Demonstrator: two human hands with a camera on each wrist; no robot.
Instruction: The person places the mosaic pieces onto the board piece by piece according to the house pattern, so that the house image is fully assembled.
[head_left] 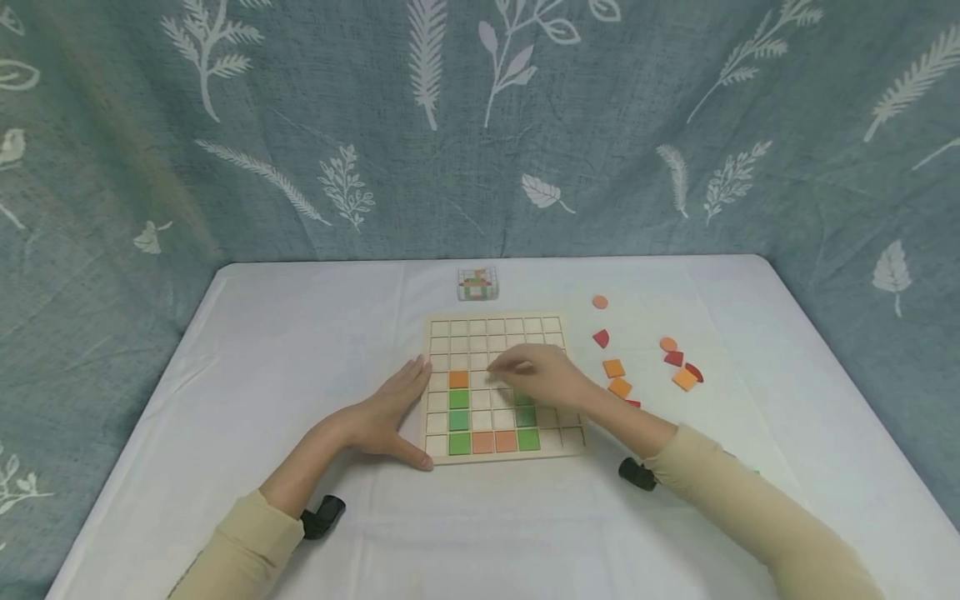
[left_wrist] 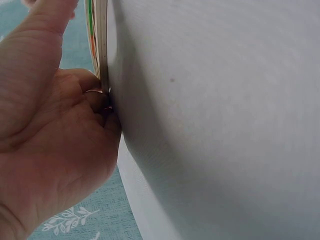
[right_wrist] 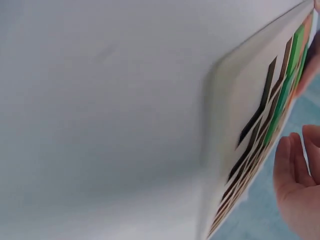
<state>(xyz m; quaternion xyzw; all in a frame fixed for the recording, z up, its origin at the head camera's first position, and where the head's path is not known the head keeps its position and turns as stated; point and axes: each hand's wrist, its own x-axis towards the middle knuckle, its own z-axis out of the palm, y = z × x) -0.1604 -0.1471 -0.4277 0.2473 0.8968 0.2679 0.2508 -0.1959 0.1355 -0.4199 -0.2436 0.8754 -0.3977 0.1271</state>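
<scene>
A light wooden grid board (head_left: 499, 327) lies on the table. Its lower rows hold square tiles: an orange tile (head_left: 458, 380), several green tiles (head_left: 460, 443) and two salmon tiles (head_left: 506, 441). My left hand (head_left: 382, 414) lies spread against the board's left edge, thumb near the lower left corner; the left wrist view shows its fingers at the board's side. Over the middle of the board hovers my right hand (head_left: 542, 377), fingertips drawn together and pointing left, near the orange tile. Whether something sits between those fingertips is hidden. It covers part of the right-hand green column.
Behind the board stands a small picture card (head_left: 477, 284) with a coloured pattern. To the right lie loose pieces: orange squares (head_left: 613, 368), red quarter-rounds (head_left: 602, 338) and salmon discs (head_left: 600, 302). A white cloth (head_left: 337, 317) covers the table; a patterned curtain (head_left: 465, 192) hangs behind.
</scene>
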